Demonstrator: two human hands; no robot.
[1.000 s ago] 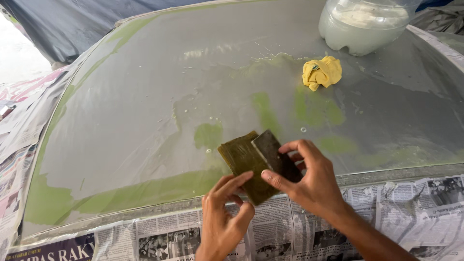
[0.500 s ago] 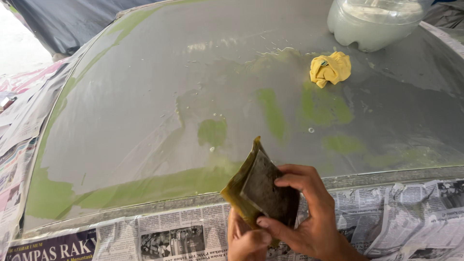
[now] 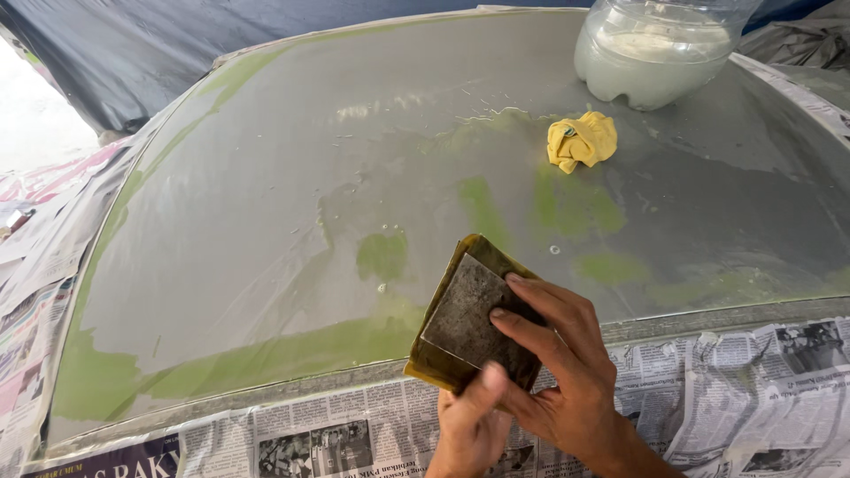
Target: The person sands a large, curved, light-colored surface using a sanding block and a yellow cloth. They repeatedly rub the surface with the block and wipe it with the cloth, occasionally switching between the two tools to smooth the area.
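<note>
Both hands hold one folded sheet of dark sandpaper [image 3: 467, 319] with an olive-green back, low in the middle of the view. My right hand [image 3: 567, 372] lies over its right side with the fingers spread on the grey abrasive face. Beneath it my left hand [image 3: 474, 425] pinches the lower edge with the thumb. The sheet stands tilted above the near edge of a wet grey car panel [image 3: 266, 195] marked with green patches.
A crumpled yellow cloth [image 3: 582, 140] lies on the panel at the upper right. Behind it stands a cut clear plastic container [image 3: 655, 53] of cloudy water. Newspaper masking [image 3: 336, 429] covers the near edge and left side. A dark blue tarp [image 3: 133, 44] hangs behind.
The sandpaper, spread flat as two flaps a second ago, has been folded together and turned upright. My left hand slid under it and my right hand came over its face.
</note>
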